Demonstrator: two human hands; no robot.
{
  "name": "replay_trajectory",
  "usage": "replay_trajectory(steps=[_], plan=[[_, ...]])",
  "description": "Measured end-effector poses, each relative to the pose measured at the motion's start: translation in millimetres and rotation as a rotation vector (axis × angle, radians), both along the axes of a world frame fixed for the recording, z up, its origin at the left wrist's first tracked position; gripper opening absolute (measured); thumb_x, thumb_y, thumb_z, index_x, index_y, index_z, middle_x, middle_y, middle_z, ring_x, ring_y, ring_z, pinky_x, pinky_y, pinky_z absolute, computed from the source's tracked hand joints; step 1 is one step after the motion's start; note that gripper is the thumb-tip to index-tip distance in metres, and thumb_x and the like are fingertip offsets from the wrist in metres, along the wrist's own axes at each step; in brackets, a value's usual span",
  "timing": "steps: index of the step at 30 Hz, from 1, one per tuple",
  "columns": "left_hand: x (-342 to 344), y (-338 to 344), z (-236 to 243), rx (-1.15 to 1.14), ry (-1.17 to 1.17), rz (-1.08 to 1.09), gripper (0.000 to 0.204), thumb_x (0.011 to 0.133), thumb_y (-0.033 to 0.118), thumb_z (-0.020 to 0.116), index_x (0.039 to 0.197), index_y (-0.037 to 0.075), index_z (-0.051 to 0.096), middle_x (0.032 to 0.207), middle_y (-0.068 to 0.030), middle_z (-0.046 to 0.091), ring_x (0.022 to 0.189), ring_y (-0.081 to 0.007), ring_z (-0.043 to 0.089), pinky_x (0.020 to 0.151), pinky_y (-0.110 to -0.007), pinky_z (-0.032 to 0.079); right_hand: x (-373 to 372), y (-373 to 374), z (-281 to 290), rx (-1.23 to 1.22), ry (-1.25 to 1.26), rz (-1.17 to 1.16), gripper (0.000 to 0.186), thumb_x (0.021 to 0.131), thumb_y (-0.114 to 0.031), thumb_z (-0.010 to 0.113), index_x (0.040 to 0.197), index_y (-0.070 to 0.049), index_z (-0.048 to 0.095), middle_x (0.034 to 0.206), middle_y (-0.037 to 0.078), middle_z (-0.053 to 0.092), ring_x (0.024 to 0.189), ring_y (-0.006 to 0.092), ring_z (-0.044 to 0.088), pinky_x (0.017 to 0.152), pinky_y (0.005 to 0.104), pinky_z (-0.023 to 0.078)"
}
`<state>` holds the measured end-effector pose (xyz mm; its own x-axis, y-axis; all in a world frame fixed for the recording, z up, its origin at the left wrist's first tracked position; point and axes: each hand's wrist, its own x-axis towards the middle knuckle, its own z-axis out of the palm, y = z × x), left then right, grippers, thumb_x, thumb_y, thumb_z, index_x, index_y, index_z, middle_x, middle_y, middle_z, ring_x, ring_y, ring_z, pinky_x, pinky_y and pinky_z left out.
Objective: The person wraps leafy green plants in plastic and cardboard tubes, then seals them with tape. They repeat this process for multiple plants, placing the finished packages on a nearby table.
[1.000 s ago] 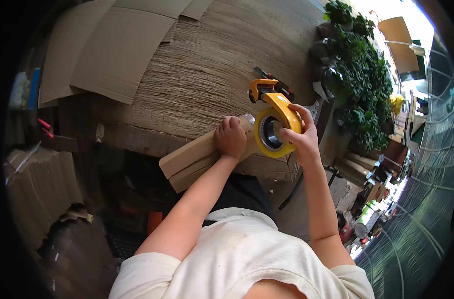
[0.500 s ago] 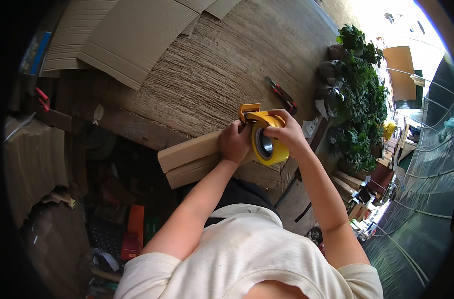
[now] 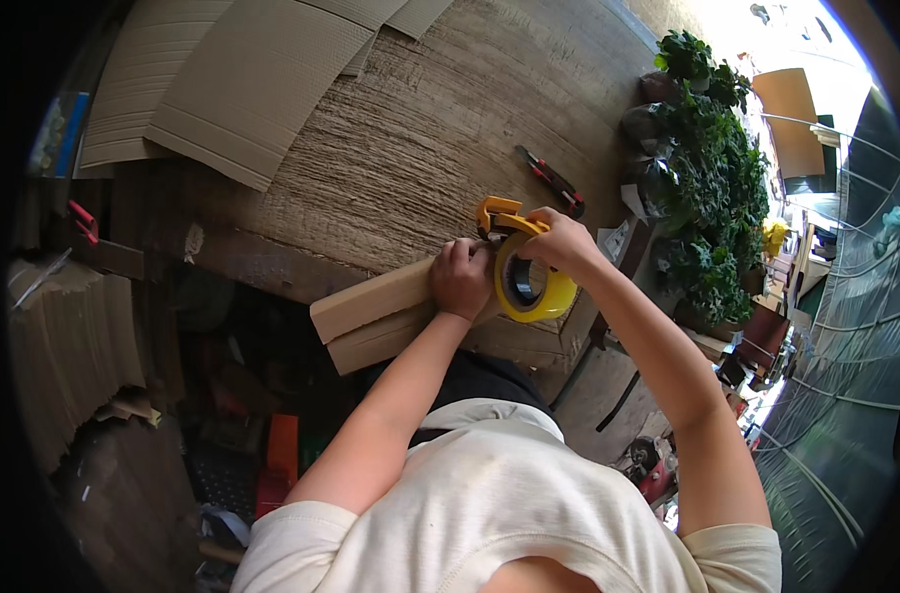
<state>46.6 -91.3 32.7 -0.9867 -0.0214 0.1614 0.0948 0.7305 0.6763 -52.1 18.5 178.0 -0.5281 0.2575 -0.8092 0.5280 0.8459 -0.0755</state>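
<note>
A long, narrow cardboard box (image 3: 376, 303) rests at the near edge of the wooden table, tilted across in front of my body. My left hand (image 3: 461, 280) grips its right part, fingers curled over the top. Right beside those fingers, my right hand (image 3: 562, 243) holds a yellow tape dispenser (image 3: 500, 209) by its upper frame. The roll of yellow tape (image 3: 552, 300) hangs below that hand, its hollow core facing me. The dispenser's front end is close to my left fingertips; whether any tape sticks to the box is hidden.
A red-and-black utility knife (image 3: 551, 181) lies on the wooden table (image 3: 440, 109) beyond my hands. Flat cardboard sheets (image 3: 257, 84) cover its far left. Leafy potted plants (image 3: 712, 188) line the right side. Stacked cardboard (image 3: 74, 351) stands at the lower left.
My right hand has turned over the dispenser, and its forearm and elbow have swung out to the right. The tape roll tilts differently. My left hand stays on the box.
</note>
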Motion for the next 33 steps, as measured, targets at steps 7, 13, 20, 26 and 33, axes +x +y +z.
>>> replay_trajectory(steps=[7, 13, 20, 26, 33], plan=[[-5.3, -1.9, 2.8, -0.006, -0.045, -0.03, 0.006, 0.075, 0.011, 0.058, 0.08, 0.01, 0.062, 0.106, -0.0021, 0.059, 0.092, -0.0234, 0.057, 0.078, -0.037, 0.046, 26.1, 0.4, 13.0, -0.054, 0.134, 0.049, 0.068, 0.065, -0.021, 0.065, 0.131, -0.016, 0.049, 0.091, 0.015, 0.067, 0.083, 0.0254, 0.065, 0.076, 0.0345, 0.05], [-6.7, -3.7, 0.4, 0.067, -0.13, -0.08, 0.012, 0.079, 0.014, 0.053, 0.085, 0.01, 0.063, 0.107, -0.0043, 0.063, 0.095, -0.0225, 0.059, 0.084, -0.038, 0.044, 79.8, 1.6, 28.0, 0.023, 0.198, 0.085, 0.075, 0.067, -0.015, 0.064, 0.137, -0.024, 0.04, 0.094, 0.025, 0.058, 0.085, 0.0393, 0.061, 0.081, 0.041, 0.049], [-10.1, -1.7, -0.9, 0.035, -0.062, -0.111, 0.025, 0.076, 0.011, 0.052, 0.097, 0.014, 0.065, 0.107, -0.001, 0.066, 0.096, -0.0199, 0.06, 0.085, -0.036, 0.042, 160.9, -3.5, 34.6, 0.139, 0.234, 0.132, 0.087, 0.064, -0.008, 0.068, 0.14, -0.033, 0.033, 0.087, 0.02, 0.048, 0.072, 0.036, 0.059, 0.068, 0.0409, 0.052], [-21.3, -7.4, -3.0, 0.072, -0.135, -0.289, 0.026, 0.081, 0.024, 0.052, 0.101, 0.016, 0.066, 0.105, 0.0008, 0.066, 0.096, -0.0177, 0.061, 0.084, -0.036, 0.041, 172.2, 3.2, 7.7, 0.118, 0.417, 0.14, 0.088, 0.066, -0.008, 0.07, 0.141, -0.033, 0.032, 0.086, 0.018, 0.047, 0.071, 0.0349, 0.057, 0.065, 0.0418, 0.051], [-55.5, -6.3, -10.8, -0.039, -0.515, -0.326, 0.038, 0.089, 0.047, 0.043, 0.103, 0.021, 0.066, 0.094, -0.0076, 0.068, 0.087, -0.0288, 0.063, 0.079, -0.042, 0.044, 153.5, -10.6, -5.8, 0.163, 0.507, 0.099, 0.086, 0.067, -0.008, 0.069, 0.141, -0.033, 0.032, 0.086, 0.018, 0.047, 0.07, 0.0341, 0.057, 0.062, 0.041, 0.051]])
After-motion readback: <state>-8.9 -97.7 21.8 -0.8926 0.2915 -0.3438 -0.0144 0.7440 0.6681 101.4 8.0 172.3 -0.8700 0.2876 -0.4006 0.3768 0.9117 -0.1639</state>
